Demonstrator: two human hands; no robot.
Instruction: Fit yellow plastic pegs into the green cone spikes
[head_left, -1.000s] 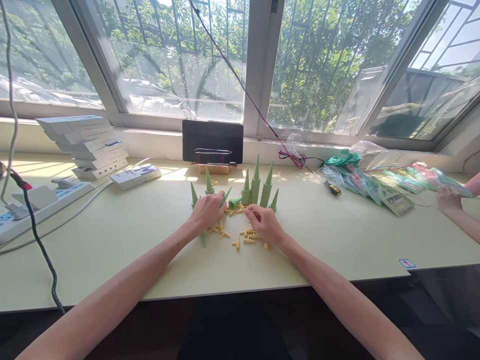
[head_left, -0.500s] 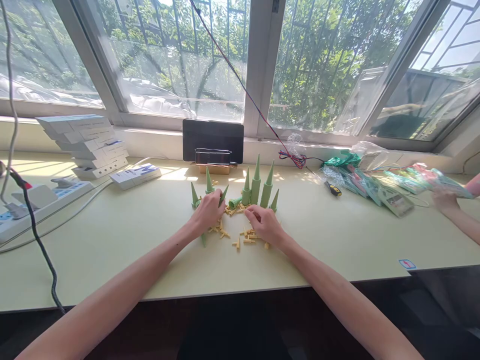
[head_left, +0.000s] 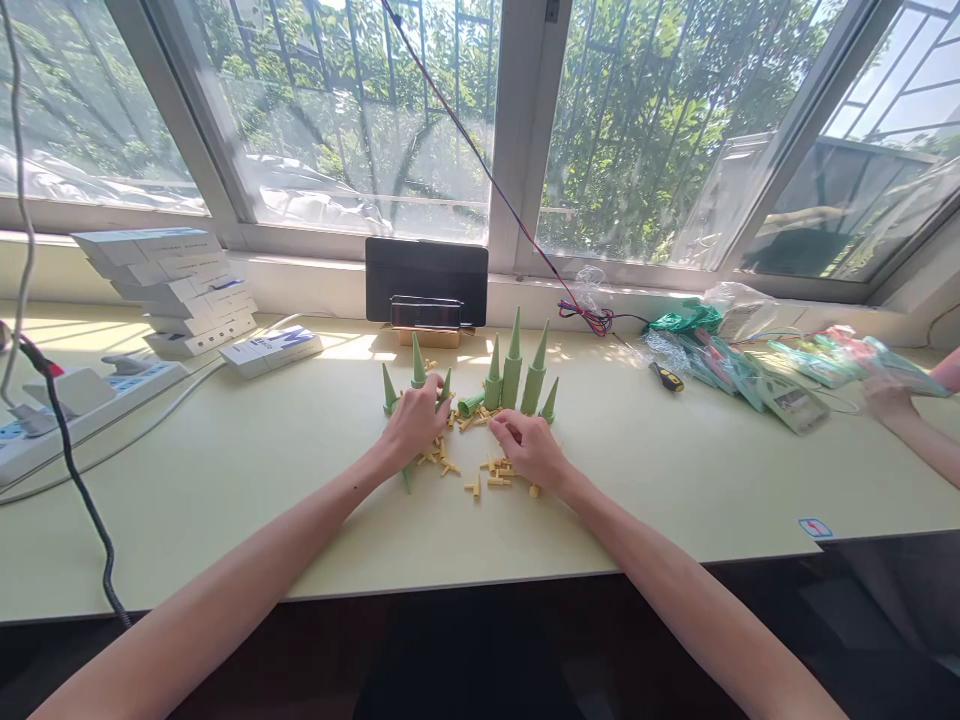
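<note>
My left hand is curled around a green cone that stands up past its fingers, among other short green cones. My right hand rests closed, fingers pinched over the small yellow pegs scattered on the pale desk; what it holds is hidden. Just behind my right hand stand taller green cones in a tight group. One green cone lies flat under my left wrist.
A black phone on a stand sits at the window sill. Stacked white boxes and a power strip lie at the left. Plastic packets and another person's hand are at the right. A black cable crosses the left side of the desk.
My left hand has tilted the green cone more upright and shifted slightly. The other person's hand at the right has moved a little left. My right hand is still.
</note>
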